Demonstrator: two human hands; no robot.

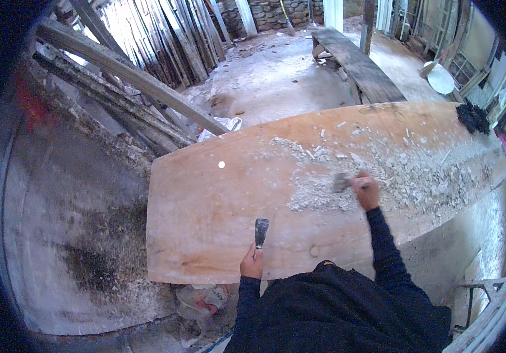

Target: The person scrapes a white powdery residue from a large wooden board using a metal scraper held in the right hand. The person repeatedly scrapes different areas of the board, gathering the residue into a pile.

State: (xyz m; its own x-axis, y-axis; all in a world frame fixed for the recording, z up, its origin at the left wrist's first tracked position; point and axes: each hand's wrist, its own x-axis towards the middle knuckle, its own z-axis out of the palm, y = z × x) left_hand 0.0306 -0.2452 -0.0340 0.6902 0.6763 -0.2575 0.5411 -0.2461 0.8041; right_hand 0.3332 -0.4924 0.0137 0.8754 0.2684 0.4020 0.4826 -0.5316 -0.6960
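Observation:
My left hand (pixel 252 266) is closed round the handle of a putty knife (pixel 261 229), near the front edge of the wooden board (pixel 200 206). Its dark blade points up and away from me. Farther right, my right hand (pixel 365 189) grips a scraper (pixel 342 183) whose grey blade, smeared by motion, points left. That blade is over the whitish flakes and crumbs (pixel 429 176) spread across the board's middle and right side. Whether the blade touches the board, I cannot tell.
A black bristly clump (pixel 472 117) lies at the board's far right corner. Beyond stands a long dark bench (pixel 362 67). Timber beams (pixel 129 76) lean at the left. A plastic bag (pixel 203 303) is below the board's front left edge. Slats (pixel 491 312) stand at lower right.

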